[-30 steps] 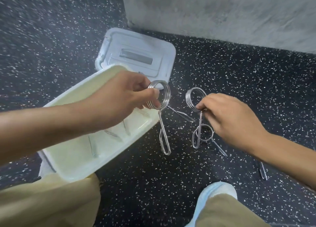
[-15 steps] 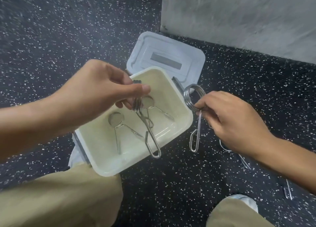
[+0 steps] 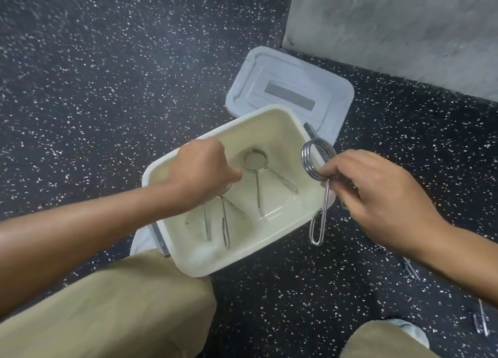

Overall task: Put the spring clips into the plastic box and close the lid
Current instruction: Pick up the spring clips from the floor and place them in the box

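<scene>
Pinching a coiled steel spring clip (image 3: 315,166) beside the glossy cream plastic box (image 3: 285,120), the right hand (image 3: 377,193) stays outside the rim. Inside, the left hand (image 3: 200,174) curls over wire clips (image 3: 258,179), hiding its grip; the ribbed grey lid (image 3: 291,88) lies open behind.
</scene>
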Demonstrator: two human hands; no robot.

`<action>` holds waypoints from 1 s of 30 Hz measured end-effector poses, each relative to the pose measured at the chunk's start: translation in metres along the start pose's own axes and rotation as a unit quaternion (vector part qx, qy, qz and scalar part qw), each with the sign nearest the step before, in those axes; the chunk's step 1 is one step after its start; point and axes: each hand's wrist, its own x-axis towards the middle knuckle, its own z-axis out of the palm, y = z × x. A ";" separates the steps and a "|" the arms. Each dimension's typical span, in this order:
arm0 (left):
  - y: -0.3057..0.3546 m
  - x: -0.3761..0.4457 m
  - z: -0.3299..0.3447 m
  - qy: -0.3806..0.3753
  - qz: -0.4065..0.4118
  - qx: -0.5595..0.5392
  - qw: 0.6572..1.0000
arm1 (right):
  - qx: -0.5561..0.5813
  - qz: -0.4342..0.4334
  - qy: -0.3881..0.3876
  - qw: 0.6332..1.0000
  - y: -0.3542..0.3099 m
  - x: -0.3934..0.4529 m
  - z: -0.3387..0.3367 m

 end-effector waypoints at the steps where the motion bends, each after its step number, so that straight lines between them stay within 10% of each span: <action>1: -0.001 0.002 0.006 -0.004 -0.005 0.014 1.000 | 0.002 -0.003 0.000 1.000 -0.001 0.001 0.001; 20: -0.028 0.024 0.049 -0.071 0.044 0.231 0.969 | -0.018 -0.034 -0.015 0.999 -0.014 0.017 0.003; 30: -0.041 0.002 0.031 -0.057 0.064 0.177 0.980 | -0.057 -0.079 -0.118 0.988 -0.039 0.064 -0.005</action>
